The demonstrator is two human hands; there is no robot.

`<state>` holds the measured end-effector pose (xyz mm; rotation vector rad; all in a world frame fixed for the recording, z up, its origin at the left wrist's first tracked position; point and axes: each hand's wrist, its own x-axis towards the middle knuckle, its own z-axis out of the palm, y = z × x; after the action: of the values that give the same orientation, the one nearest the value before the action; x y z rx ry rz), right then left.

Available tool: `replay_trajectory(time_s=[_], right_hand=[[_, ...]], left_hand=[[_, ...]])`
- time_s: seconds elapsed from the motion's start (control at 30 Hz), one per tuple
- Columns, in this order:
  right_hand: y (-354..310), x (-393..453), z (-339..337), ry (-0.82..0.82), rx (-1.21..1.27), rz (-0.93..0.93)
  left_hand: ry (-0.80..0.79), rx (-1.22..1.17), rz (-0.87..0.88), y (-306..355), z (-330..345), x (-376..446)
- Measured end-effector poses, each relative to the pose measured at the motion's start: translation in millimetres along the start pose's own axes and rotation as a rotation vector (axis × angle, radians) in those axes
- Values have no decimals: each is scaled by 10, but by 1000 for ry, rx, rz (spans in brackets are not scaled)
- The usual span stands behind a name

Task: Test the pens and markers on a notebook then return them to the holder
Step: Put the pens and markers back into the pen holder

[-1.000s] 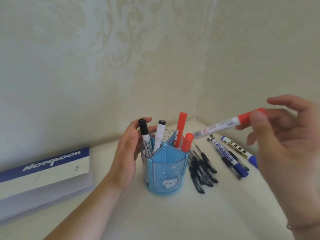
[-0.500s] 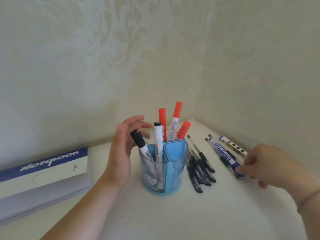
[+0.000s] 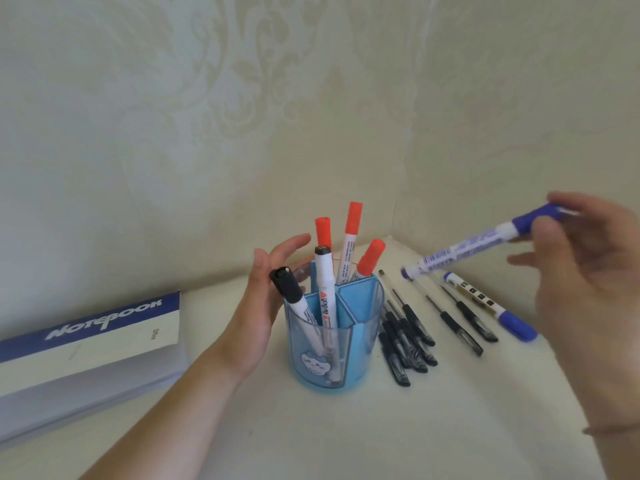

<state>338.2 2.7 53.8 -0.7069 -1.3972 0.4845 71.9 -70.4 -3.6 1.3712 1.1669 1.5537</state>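
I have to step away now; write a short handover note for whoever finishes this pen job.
Right hand holds a blue-capped marker in the air, above the table.
Left hand is open beside the holder.
Done: three red-capped markers and two black-capped markers stand in it.
Left: the held marker, another blue marker and the black pens on the table. Notebook lies closed.

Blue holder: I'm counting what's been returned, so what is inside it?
The blue holder has three red-capped markers in the rear compartments and two black-capped markers in front. The compartment floors are mostly hidden by the tinted walls.
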Motion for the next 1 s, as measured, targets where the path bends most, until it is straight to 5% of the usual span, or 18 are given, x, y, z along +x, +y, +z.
replay_trajectory(time_s=[0.1, 0.23, 0.33, 0.4, 0.47, 0.6, 0.83, 0.9, 1.0], right_hand=[[-226, -140, 121, 8, 269, -28], [-297, -338, 286, -125, 244, -65], [-234, -342, 275, -306, 68, -137], [-130, -213, 148, -281, -31, -85], [105, -4, -48, -220, -377, 66], [546, 172, -337, -557, -1101, 481], [698, 141, -373, -716, -1279, 557], [713, 137, -357, -685, -1265, 476], [610, 179, -306, -338, -998, 185]], left_hand=[[-44, -3, 5, 16, 34, -18], [-50, -39, 20, 27, 41, -19], [-38, -23, 29, 27, 37, -19], [-28, -21, 31, 25, 29, -15], [-7, -20, 34, 16, 21, -8], [4, -15, 33, 7, 23, -2], [27, 2, 41, 12, -2, 2], [44, 11, 39, 20, -2, 2], [80, 27, 44, 16, 5, 11]])
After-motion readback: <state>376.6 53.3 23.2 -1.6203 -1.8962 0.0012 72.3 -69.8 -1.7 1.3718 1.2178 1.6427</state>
